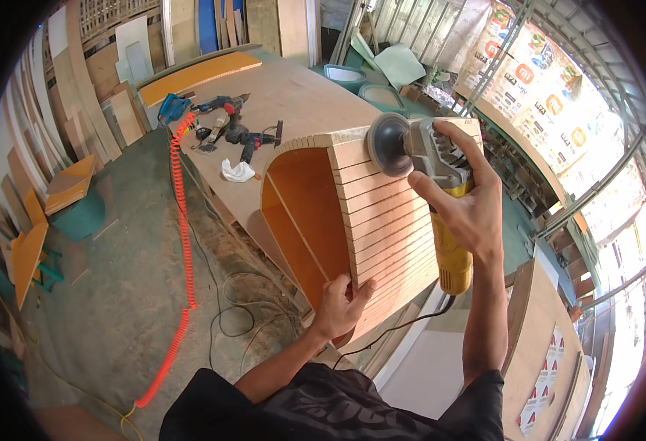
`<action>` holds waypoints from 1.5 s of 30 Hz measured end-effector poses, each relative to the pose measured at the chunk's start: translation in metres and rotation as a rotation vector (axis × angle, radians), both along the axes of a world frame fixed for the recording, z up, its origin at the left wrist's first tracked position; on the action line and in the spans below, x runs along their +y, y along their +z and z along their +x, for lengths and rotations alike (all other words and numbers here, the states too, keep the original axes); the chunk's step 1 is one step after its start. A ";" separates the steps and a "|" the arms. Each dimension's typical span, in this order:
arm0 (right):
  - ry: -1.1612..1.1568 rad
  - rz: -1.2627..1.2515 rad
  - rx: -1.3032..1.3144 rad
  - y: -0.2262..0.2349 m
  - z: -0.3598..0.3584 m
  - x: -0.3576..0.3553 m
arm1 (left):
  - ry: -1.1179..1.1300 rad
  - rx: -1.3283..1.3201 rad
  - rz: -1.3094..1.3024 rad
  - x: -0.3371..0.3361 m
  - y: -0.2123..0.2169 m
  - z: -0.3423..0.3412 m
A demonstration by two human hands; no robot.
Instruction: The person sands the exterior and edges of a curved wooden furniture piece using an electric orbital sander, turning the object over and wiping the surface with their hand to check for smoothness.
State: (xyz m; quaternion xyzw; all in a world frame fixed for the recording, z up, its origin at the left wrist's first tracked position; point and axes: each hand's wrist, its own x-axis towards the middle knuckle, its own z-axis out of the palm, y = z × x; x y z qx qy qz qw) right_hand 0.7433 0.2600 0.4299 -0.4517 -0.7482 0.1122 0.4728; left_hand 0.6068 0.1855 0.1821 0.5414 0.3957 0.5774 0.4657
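My right hand [464, 197] grips a yellow and grey angle grinder [435, 192]; its dark round sanding disc [388, 144] rests against the upper curved part of a wooden cabinet [382, 220] made of slotted, kerf-cut plywood. The cabinet has an orange inside with a thin shelf [293, 220]. My left hand [340, 305] holds the cabinet's lower front edge. A black cord [389, 331] hangs from the grinder's tail.
The cabinet lies on a large plywood workbench [293, 95] with cordless drills [238, 128] and a white rag [237, 171]. An orange coiled air hose [184, 242] runs down to the dusty floor, beside loose cables [257, 309]. Boards lean at left; plywood panels [543, 345] stand right.
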 end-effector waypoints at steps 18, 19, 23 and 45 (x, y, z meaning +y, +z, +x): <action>0.050 -0.044 0.003 0.005 -0.002 0.002 | -0.009 0.015 -0.010 0.000 -0.002 -0.003; 0.084 -0.040 0.019 0.008 -0.008 -0.005 | -0.027 0.020 -0.008 0.001 -0.001 -0.006; 0.168 0.088 -0.148 0.008 -0.023 -0.006 | -0.103 -0.136 -0.011 -0.002 0.014 -0.006; -0.054 -0.075 -0.038 0.007 0.069 0.055 | -0.024 -0.201 -0.094 -0.008 -0.001 -0.002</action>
